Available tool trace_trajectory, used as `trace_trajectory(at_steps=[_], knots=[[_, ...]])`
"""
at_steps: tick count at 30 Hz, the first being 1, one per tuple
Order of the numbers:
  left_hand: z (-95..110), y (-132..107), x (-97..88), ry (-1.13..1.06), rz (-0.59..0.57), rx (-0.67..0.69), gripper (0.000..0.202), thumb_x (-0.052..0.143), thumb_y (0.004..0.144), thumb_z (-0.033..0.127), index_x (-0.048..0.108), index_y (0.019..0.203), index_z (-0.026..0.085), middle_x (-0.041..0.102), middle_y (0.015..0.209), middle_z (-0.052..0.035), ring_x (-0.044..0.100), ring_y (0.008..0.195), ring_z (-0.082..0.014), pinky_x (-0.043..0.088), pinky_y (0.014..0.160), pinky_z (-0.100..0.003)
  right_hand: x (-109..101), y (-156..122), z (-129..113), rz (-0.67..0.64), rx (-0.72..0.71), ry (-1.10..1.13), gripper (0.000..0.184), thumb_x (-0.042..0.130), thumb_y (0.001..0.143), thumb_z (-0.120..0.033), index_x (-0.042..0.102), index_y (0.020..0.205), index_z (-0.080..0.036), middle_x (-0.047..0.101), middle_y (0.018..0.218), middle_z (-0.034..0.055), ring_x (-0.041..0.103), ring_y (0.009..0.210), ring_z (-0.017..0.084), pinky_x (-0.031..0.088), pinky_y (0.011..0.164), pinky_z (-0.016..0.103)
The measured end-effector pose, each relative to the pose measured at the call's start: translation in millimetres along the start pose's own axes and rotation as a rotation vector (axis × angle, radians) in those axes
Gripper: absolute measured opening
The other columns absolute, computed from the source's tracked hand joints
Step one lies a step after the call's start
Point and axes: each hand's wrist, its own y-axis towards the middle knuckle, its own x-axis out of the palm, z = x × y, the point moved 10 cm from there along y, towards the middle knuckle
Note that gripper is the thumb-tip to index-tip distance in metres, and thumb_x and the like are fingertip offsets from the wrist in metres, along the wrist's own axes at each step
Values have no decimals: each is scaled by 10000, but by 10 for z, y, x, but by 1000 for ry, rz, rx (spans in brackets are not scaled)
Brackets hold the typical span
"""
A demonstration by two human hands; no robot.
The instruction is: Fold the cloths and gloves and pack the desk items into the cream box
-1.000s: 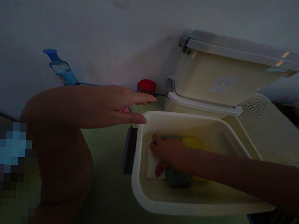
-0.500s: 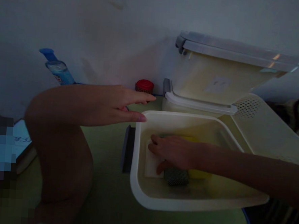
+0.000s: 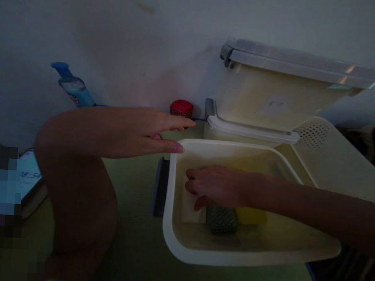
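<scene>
My left hand is stretched out flat, thumb and fingers apart, with the thumb tip at the back left corner of the cream plastic bin. Inside the bin, my right hand hangs over its contents with loosely bent fingers; the thumb is spread from the others and nothing shows between them. Below its fingertips lies a white flat block against the bin's left end. Beside that block is a dark green textured scouring pad. A yellow piece lies to its right, partly covered by my wrist.
Behind the bin stand stacked lidded storage boxes. A red-lidded jar and a blue bottle are by the wall. A perforated cream panel is at right. The green table has a blue edge. A screen sits at left.
My right hand has risen slightly off the white block and scouring pad, showing more of the pad. My left hand stays in place.
</scene>
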Motion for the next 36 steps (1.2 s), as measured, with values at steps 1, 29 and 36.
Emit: trace_trajectory(at_steps=[1, 29, 36], knots=[[-4, 3, 1, 0, -2, 2, 657, 207, 821, 578, 318, 1361, 221, 431, 1376, -8, 420, 1230, -261, 330, 1010, -398, 0, 5, -2, -2, -16, 1, 224, 634, 786, -351, 637, 843, -134, 612, 901, 66, 588, 723, 183, 353, 553, 274], [-63, 71, 43, 106, -28, -4, 593, 278, 872, 541, 296, 1385, 246, 368, 1423, 5, 369, 1270, -232, 268, 1064, -352, 124, 61, -205, 7, -290, -145, 212, 420, 875, -57, 603, 958, -121, 612, 1079, 77, 609, 858, 161, 419, 626, 272], [-71, 82, 36, 109, -24, -7, 578, 280, 866, 553, 296, 1382, 293, 373, 1419, 33, 378, 1266, -236, 285, 1058, -359, 169, 28, -168, -82, -263, -99, 238, 469, 840, -79, 601, 1015, -171, 669, 949, 38, 616, 866, 185, 418, 661, 293]])
